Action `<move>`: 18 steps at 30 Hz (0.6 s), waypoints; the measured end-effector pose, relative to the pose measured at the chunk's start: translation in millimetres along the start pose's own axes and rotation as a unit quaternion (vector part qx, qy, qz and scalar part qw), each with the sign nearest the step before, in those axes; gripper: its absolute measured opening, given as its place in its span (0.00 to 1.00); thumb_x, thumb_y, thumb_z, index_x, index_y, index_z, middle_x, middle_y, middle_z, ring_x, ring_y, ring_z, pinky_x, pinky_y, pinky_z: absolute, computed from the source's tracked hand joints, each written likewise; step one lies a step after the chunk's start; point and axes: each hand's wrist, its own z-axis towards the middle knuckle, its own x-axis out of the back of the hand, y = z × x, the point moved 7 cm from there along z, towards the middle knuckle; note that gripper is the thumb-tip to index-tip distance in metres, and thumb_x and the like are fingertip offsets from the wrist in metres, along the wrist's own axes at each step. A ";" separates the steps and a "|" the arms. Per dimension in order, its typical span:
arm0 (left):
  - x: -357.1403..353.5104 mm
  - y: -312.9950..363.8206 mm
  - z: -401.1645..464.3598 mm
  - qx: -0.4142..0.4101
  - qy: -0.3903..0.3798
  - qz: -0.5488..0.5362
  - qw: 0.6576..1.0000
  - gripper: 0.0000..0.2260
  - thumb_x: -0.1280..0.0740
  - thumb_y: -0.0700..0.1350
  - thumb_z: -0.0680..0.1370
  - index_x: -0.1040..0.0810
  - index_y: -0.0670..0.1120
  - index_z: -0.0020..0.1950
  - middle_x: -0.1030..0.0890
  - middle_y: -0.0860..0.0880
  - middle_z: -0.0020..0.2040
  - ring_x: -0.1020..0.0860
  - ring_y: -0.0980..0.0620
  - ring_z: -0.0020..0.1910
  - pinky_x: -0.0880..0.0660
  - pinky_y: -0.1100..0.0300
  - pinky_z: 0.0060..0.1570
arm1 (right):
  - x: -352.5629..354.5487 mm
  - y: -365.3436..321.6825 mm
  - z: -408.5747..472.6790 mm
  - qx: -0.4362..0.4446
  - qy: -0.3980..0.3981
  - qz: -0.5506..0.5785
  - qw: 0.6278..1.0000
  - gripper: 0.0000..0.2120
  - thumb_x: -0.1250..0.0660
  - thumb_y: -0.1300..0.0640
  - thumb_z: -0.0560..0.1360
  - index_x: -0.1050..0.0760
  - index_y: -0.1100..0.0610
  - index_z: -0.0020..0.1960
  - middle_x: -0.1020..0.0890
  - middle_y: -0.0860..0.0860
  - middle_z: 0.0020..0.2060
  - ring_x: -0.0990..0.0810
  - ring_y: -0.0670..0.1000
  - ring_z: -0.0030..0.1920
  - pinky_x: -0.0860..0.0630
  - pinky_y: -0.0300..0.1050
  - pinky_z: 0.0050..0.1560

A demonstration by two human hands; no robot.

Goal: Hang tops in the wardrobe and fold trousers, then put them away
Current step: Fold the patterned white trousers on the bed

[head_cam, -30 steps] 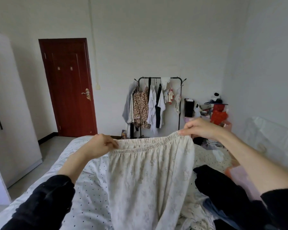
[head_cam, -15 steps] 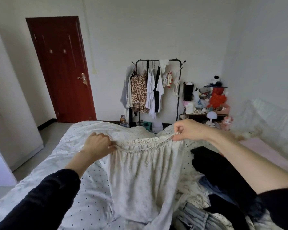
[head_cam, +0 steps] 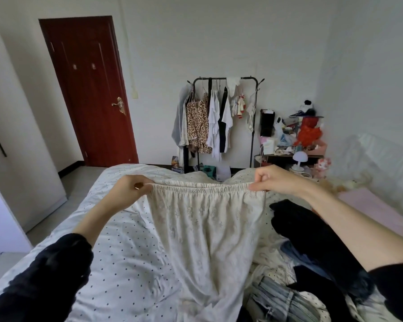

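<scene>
Clothes rack beyond bed

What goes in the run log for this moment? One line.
step: fold trousers | left hand: pinches waistband | right hand: pinches waistband | cream trousers: stretched over bed | folded: not yet

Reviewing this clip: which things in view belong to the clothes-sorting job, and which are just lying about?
In the job:
cream trousers, waistband pinched by left hand and right hand
black clothes
jeans
clothes rack

Lying about:
red door
cluttered side table
lamp
</scene>
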 end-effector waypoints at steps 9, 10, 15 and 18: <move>9.6 11.9 9.3 0.055 0.022 -0.143 0.988 0.05 0.37 0.36 0.78 0.26 0.41 0.43 0.21 0.47 0.42 0.23 0.51 0.42 0.26 0.61 0.46 | 31.3 -23.0 1.0 0.008 0.142 0.035 0.989 0.10 0.28 0.60 0.72 0.28 0.55 0.49 0.22 0.50 0.42 0.23 0.50 0.43 0.26 0.45 0.47; 12.8 14.6 14.4 0.065 0.029 -0.177 0.982 0.05 0.39 0.36 0.79 0.26 0.41 0.45 0.22 0.45 0.43 0.24 0.51 0.42 0.25 0.60 0.45 | 36.4 -28.1 2.0 0.006 0.150 0.077 0.986 0.13 0.28 0.62 0.72 0.27 0.55 0.55 0.21 0.52 0.50 0.22 0.52 0.50 0.26 0.48 0.55; 51.4 45.2 54.7 0.060 0.116 -0.264 0.956 0.10 0.44 0.36 0.81 0.25 0.46 0.49 0.26 0.47 0.42 0.29 0.51 0.40 0.30 0.56 0.42 | 69.1 -59.1 11.4 -0.016 0.159 0.277 0.947 0.12 0.30 0.66 0.72 0.23 0.62 0.56 0.19 0.57 0.55 0.19 0.51 0.52 0.24 0.45 0.55; 84.8 73.0 76.5 0.026 0.151 -0.237 0.959 0.13 0.44 0.37 0.81 0.28 0.46 0.64 0.25 0.47 0.49 0.28 0.51 0.44 0.29 0.56 0.50 | 98.0 -85.6 15.7 -0.001 0.178 0.348 0.920 0.13 0.30 0.67 0.71 0.24 0.65 0.55 0.18 0.58 0.52 0.18 0.51 0.46 0.22 0.43 0.47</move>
